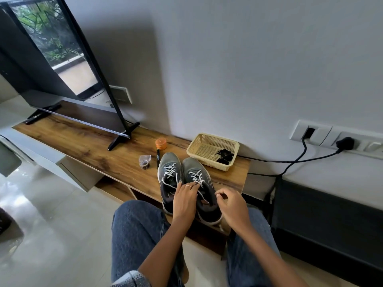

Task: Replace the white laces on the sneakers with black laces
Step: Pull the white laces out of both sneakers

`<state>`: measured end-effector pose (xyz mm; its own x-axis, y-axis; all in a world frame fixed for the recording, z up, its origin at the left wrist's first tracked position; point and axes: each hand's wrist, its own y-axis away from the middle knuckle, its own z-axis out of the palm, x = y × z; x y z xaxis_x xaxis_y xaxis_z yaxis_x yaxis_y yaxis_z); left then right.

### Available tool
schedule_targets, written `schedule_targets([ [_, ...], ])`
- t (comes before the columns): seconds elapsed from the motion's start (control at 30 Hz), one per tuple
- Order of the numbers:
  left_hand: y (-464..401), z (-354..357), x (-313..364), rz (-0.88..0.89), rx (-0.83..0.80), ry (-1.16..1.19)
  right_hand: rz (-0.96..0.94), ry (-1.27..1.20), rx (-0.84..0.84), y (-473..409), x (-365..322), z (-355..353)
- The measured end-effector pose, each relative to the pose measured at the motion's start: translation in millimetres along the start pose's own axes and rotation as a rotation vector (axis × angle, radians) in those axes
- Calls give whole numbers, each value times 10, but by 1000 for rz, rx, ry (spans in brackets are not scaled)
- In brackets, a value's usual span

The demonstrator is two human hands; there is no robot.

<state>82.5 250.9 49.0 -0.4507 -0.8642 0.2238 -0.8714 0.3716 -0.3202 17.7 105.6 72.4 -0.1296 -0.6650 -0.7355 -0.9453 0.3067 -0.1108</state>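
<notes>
Here, grey mesh sneakers [186, 179], woven white laces [196, 177].

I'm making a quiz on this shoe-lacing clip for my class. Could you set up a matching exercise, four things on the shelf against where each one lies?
Things:
1. black laces
2. orange tub
3. black marker
4. left hand

Places:
A. lying between the clear tape dispenser and the left sneaker
B. inside the cream basket
C. on the white laces of the right sneaker
D. standing just beyond the marker's far tip, near the TV foot

Pairs: 1-B, 2-D, 3-A, 4-C
</notes>
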Motion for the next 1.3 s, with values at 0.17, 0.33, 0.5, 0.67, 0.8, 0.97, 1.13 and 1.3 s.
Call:
schedule_targets([
  [0.17,-16,-52,49,-35,-44,56,1,-11,-40,-120,-71,69],
  [0.33,-40,30,-6,-94,-138,75,10,44,-85,-344,-108,190],
  [0.5,-3,62,-58,-224,-127,243,-30,101,-96,-627,-143,336],
  [0.67,-65,-61,71,-406,-16,440,-70,176,-178,-754,-96,443],
  [0.8,-102,-114,107,-501,14,547,-33,101,-129,-726,-28,465],
  [0.97,-122,-70,44,-468,-19,539,113,-120,-36,-751,-17,400],
  [1.13,-194,-50,11,-390,-32,553,355,-464,1,-691,22,402],
  [1.3,-242,-16,-21,-317,-22,517,404,-690,52,-742,-104,312],
])
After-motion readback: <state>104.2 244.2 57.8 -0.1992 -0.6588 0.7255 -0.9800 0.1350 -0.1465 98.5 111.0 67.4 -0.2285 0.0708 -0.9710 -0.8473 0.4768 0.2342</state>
